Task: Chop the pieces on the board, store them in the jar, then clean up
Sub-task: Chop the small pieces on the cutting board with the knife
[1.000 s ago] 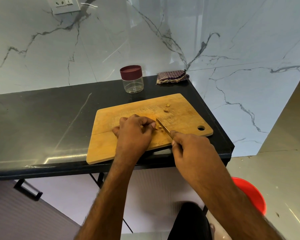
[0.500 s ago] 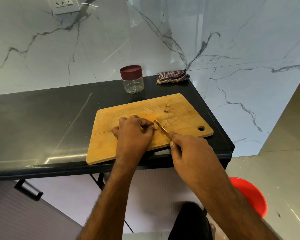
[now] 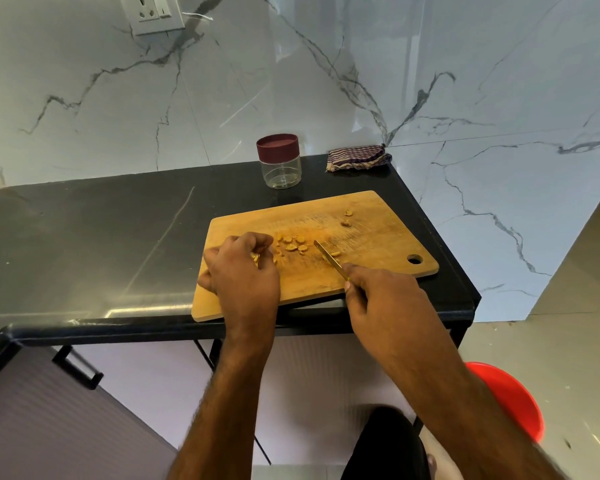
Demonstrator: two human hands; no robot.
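black counter (image 3: 118, 237), board (image 3: 378, 237), jar (image 3: 280, 164) (lidded), cloth (image 3: 357, 158)

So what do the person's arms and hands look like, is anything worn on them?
Both are bare: no sleeves, gloves, watch or rings show on the left hand or the right hand. The forearms are uncovered as far as the frame's lower edge, with visible hair. Something dark, perhaps clothing, shows below between them.

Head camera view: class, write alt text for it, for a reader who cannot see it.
A person's right hand holds a knife over small yellowish pieces on a wooden cutting board, while the left hand holds some pieces. Behind the board stand a lidded jar and a folded cloth.
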